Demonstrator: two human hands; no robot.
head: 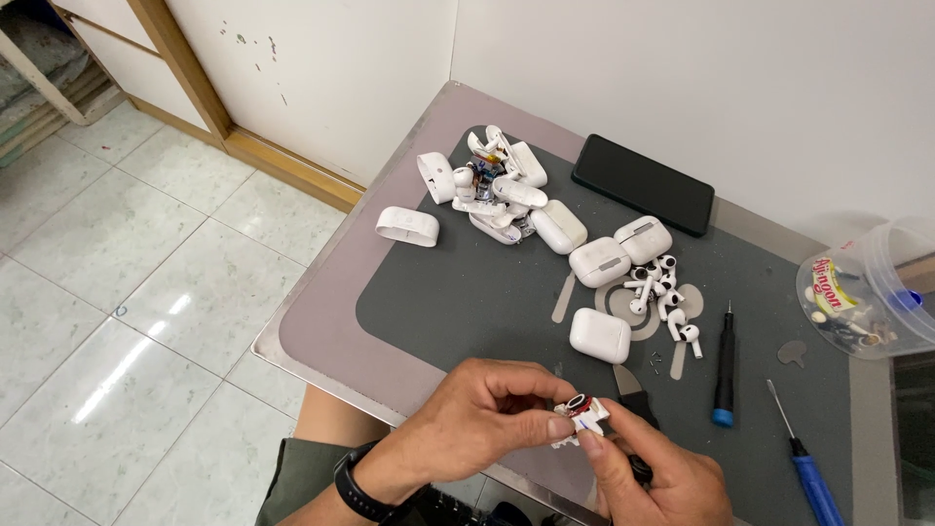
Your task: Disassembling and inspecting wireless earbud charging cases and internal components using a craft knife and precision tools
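Both my hands meet at the table's near edge over a dark grey work mat [467, 292]. My left hand [477, 414] pinches a small white and red earbud-case part [581, 413] between thumb and forefinger. My right hand [653, 468] grips the same part from the other side and also holds a thin dark tool underneath. A black watch sits on my left wrist.
White earbud cases [599, 334] and loose earbuds [662, 292] lie mid-mat. A pile of opened case parts [492, 185] sits at the far left. A black phone [643, 183], a black screwdriver [724, 365], a blue screwdriver [804, 458] and a clear plastic tub [867, 292] are around.
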